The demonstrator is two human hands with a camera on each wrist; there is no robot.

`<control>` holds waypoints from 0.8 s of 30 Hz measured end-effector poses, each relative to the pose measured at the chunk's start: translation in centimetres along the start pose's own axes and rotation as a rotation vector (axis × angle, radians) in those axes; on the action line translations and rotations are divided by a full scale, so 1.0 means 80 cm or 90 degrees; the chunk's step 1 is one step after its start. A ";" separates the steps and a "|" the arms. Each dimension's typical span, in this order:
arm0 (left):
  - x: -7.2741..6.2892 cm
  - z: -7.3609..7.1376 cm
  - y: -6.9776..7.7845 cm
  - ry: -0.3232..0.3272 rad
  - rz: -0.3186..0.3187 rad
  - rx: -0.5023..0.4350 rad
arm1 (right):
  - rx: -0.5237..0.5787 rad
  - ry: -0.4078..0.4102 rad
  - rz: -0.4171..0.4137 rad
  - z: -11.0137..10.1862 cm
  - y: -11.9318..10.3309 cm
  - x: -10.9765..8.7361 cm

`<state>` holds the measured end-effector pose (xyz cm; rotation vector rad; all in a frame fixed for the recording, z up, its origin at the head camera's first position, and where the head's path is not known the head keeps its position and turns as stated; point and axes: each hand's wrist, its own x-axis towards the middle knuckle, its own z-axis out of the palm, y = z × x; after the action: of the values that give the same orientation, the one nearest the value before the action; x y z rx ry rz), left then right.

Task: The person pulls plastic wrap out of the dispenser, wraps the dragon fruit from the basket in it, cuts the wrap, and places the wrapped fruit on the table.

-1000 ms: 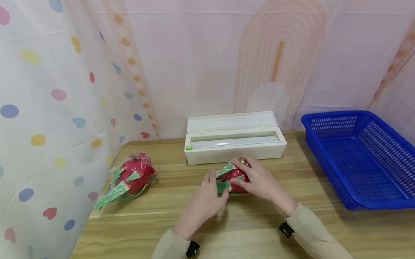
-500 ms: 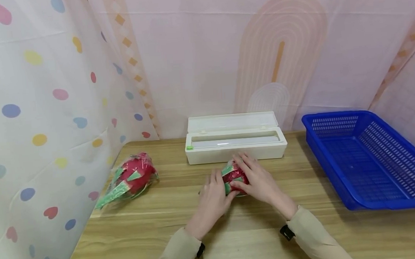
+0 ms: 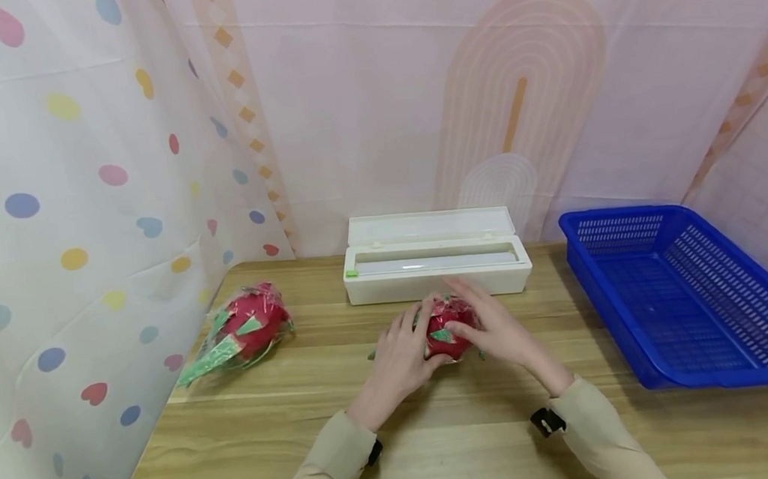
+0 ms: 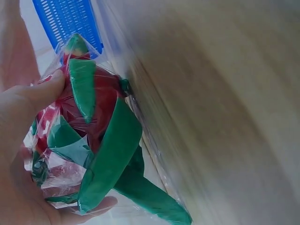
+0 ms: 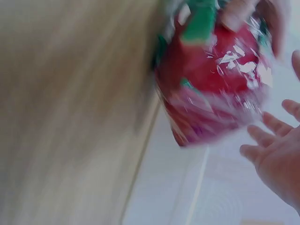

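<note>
A red dragon fruit [image 3: 456, 348] with green leafy scales, wrapped in clear cling film, sits on the table in front of the white box. My left hand [image 3: 400, 355] grips its leafy end, thumb on the near side and fingers over the far side. In the left wrist view, the film around the fruit [image 4: 105, 131] is wrinkled and shiny. On the fruit's other side is my right hand [image 3: 503, 335]; the right wrist view shows its fingers spread and off the film. A second film-wrapped dragon fruit [image 3: 258, 321] lies at the left of the table.
Behind the fruit stands a white cling film dispenser [image 3: 415, 290], its lid [image 3: 430, 226] raised and a roll inside. A blue plastic basket [image 3: 602, 305] with slotted walls occupies the right side. Patterned cloth [image 3: 348, 122] hangs along the table's back and left edges.
The wrapped dragon fruit has shifted and turned slightly rightward. My left hand has moved right and further over it, while my right hand has loosened and drawn off to the right.
</note>
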<state>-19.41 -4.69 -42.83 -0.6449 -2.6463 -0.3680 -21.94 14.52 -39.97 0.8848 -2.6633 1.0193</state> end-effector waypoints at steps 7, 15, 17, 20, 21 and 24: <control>0.002 0.000 0.002 -0.040 -0.033 -0.038 | -0.257 0.199 0.053 -0.049 0.028 -0.009; 0.004 -0.001 0.005 -0.021 -0.038 0.003 | -0.377 0.354 0.318 -0.088 0.065 -0.045; 0.005 0.000 0.006 -0.018 -0.041 0.015 | -0.374 0.340 0.367 -0.093 0.067 -0.051; 0.006 0.000 0.008 -0.010 -0.042 0.038 | -0.368 0.308 0.411 -0.096 0.068 -0.058; 0.005 0.001 0.008 -0.008 -0.043 0.045 | -0.365 0.302 0.418 -0.097 0.069 -0.060; 0.004 0.002 0.009 0.000 -0.044 0.065 | -0.354 0.277 0.440 -0.098 0.072 -0.064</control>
<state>-19.37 -3.86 -42.68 -0.5220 -2.6721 -0.2495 -21.59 25.42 -39.00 -0.3515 -2.6426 0.4137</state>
